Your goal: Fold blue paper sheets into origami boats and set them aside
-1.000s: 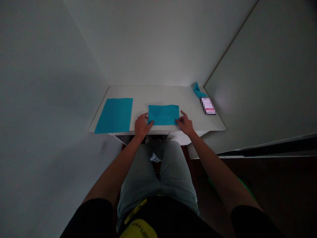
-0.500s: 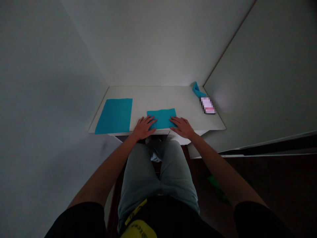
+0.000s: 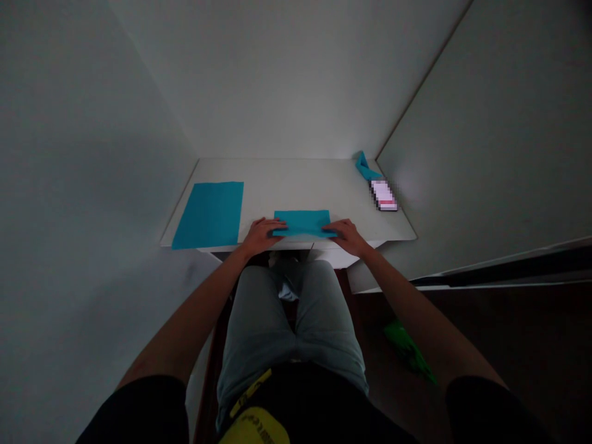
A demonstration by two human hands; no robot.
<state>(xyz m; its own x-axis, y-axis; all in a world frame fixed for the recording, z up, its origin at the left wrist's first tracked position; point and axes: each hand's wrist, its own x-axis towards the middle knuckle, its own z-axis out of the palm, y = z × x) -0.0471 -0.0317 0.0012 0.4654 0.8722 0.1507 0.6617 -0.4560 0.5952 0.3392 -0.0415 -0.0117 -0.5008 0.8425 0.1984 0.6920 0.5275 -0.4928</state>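
Floor: a crumpled green item (image 3: 407,350) lay on the dark floor, right of the knees.
Hands: the left hand (image 3: 263,237) and right hand (image 3: 348,237) were apart, resting on opposite ends of the sheet, neither visibly gripping.
Folded sheet: a narrow teal strip (image 3: 303,223) lay at the desk's (image 3: 296,176) near edge.
Flat sheet: a larger teal sheet (image 3: 208,216) lay to the left.
Far corner: a twisted teal strip (image 3: 363,165) lay beside a pixelated device (image 3: 383,195).
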